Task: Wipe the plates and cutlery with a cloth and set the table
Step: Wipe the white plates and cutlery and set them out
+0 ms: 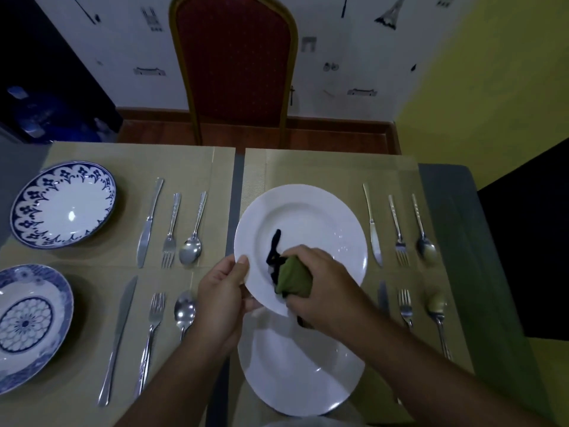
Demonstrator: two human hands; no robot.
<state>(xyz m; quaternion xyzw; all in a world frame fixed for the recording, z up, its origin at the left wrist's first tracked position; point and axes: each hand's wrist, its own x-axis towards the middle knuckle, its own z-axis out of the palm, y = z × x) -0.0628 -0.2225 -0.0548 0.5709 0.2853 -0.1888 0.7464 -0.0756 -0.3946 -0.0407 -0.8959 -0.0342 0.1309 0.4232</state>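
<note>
A white plate (308, 223) is being held up and pressed with a green cloth (294, 278).

The left hand (220, 295) is gripping the plate's near-left rim, thumb on top and fingers curling underneath, holding it tilted above a second white plate (295, 374) lying on the right placemat (326, 167). The right hand (326, 285) is closing its fingers around the bunched cloth and pressing it onto the plate's near part, a dark strip of it trailing toward the middle. To the right are lying 2 sets of knife, fork and spoon; to the left, 2 more sets and 2 blue-patterned plates (63, 204). A red chair (234, 66) is standing at the far side.
</note>
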